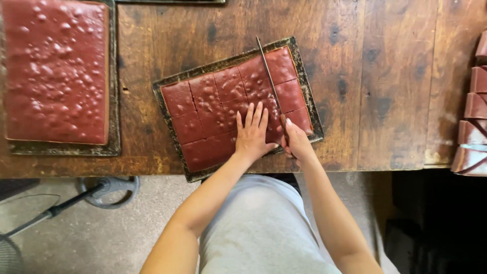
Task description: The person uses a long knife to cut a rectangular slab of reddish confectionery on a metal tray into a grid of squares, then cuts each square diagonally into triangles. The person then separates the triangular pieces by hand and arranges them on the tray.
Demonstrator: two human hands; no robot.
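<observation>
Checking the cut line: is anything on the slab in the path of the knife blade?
Nothing visible does: the left hand lies flat on the red slab beside the knife, not across it.

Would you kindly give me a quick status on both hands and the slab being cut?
Left hand flat on the reddish-brown slab. Right hand gripping the long knife, blade across the slab. Slab scored into squares on its dark tray. Nothing blocking.

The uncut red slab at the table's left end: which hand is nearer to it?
Left. The left hand lies flat on the cut slab, on the side toward the uncut slab. The right hand grips the knife farther right.
</observation>
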